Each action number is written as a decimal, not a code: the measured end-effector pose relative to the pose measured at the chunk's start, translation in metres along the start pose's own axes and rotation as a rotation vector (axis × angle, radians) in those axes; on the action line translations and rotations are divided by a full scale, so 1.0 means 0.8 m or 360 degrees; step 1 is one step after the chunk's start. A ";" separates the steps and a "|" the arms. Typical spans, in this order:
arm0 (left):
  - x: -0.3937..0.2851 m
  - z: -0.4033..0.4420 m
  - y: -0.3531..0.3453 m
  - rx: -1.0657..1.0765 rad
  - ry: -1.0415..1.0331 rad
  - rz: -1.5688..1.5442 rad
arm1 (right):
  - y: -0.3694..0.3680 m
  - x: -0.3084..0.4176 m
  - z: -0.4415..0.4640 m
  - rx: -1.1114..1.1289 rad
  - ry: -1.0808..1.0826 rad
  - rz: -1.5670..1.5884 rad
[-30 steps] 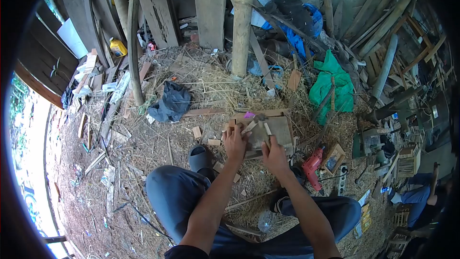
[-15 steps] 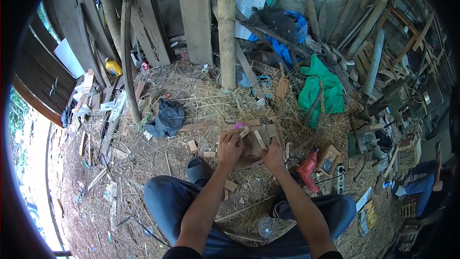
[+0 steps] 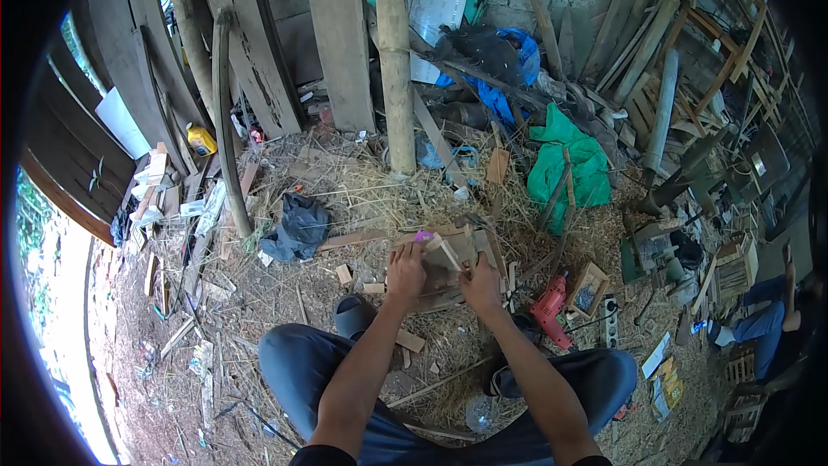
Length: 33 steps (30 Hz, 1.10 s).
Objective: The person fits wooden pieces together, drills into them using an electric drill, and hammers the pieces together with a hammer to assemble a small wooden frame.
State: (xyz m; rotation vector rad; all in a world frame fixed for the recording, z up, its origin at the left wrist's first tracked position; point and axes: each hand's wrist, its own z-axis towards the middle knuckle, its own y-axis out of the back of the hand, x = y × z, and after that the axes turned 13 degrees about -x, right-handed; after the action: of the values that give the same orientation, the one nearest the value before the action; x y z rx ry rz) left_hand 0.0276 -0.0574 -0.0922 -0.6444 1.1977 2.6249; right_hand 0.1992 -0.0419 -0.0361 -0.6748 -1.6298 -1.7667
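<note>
My left hand [image 3: 405,273] is closed at the left side of a low wooden work board [image 3: 442,280]. Its fingertips pinch a small pale wood piece [image 3: 430,243]. With curled fingers, my right hand [image 3: 480,285] grips the lower end of a light wood strip [image 3: 448,253]. The strip's upper end meets the small piece, though whether they are joined I cannot tell. Just beyond my left fingers shows a purple item [image 3: 423,236], too small to name.
A red power drill [image 3: 549,311] lies right of the board, near a wooden box [image 3: 588,288] and a power strip [image 3: 611,324]. Beyond stand a post [image 3: 396,78] and a green sheet [image 3: 569,164]. A person's leg [image 3: 759,336] shows at far right. Wood scraps litter the ground.
My right hand has shifted left and now grips the strip, whose upper end has come against the small piece at my left hand. The view has tilted slightly.
</note>
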 end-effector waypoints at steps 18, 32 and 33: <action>-0.026 0.074 0.042 0.0452 0.1724 -0.2319 | 0.016 0.030 0.015 -0.0469 0.0364 0.0354; -0.124 0.148 0.169 0.0215 0.0024 -0.1297 | 0.100 0.124 0.047 -0.0243 -0.0306 0.1771; -0.124 0.146 0.170 0.0247 0.0098 -0.1392 | 0.105 0.128 0.046 -0.0240 -0.0294 0.1788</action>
State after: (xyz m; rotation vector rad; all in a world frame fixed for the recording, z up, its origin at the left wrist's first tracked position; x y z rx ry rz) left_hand 0.0334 -0.0576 0.1129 -0.9495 0.8396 1.7762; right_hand 0.1919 -0.0190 0.0992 -1.4803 -0.8600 -0.9864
